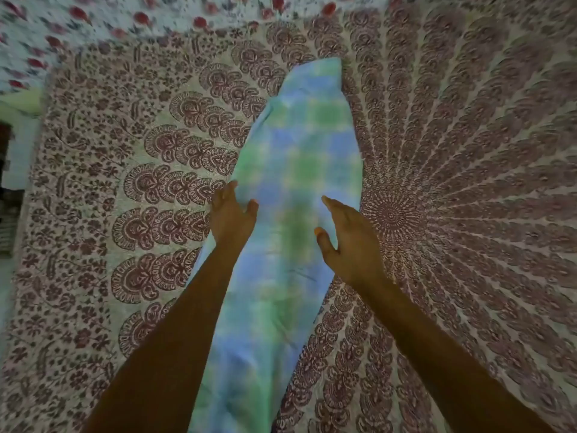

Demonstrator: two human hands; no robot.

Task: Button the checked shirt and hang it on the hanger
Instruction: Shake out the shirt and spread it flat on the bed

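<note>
The checked shirt (296, 170), blue and green, lies as a long narrow bundle across the bed, running from the bottom of the view up to the middle. My left hand (232, 215) reaches over its left edge with fingers spread and relaxed, holding nothing. My right hand (349, 237) hovers over the shirt's right side, fingers straight and thumb apart, gripping nothing. Whether either hand touches the cloth is unclear. No hanger and no buttons are in view.
A bedsheet (452, 151) with a maroon mandala print covers the bed. A floral cloth with red flowers (93, 23) lies along the far edge. The bed's left edge (18, 182) borders a dim floor area.
</note>
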